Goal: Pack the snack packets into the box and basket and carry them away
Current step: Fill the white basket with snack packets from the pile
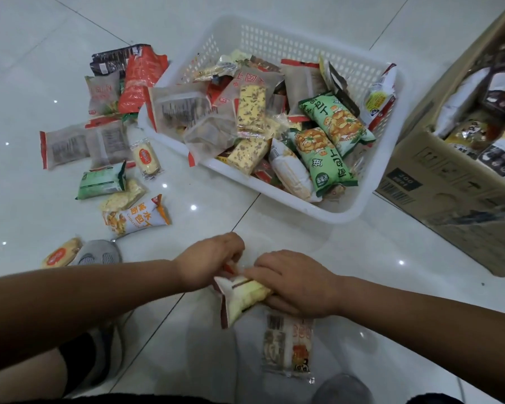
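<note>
On a tiled floor (27, 53), a cardboard box (438, 170) at 3 o'clock stands crammed with snacks, and a white perforated basket (274, 42) at 12 to 1 o'clock is heaped nearly to its rim. More loose packets (105, 147) lie scattered at 9 to 10 o'clock, just beside the basket and well apart from the box. Near the centre, at about 6 o'clock, the person's right hand (298, 281) and left hand (210, 258) meet over a pale yellow packet (242, 301) that sits clear of both containers. The right grip is curled round the packet's body. The left grip is pinched together on its upper crimped edge, though its fingertips are partly hidden. A barcoded packet (286, 345) lies flat on the floor just below the right hand, touched by neither. These packets look light and puffy, and their glossy film is likely to be slippery. The cake inside is probably soft and easy to crush. A loose wrap round the middle, or a pinch on the flat sealed end, should hold one better than a hard squeeze. A grey shoe (99, 255) shows at 8 o'clock.
</note>
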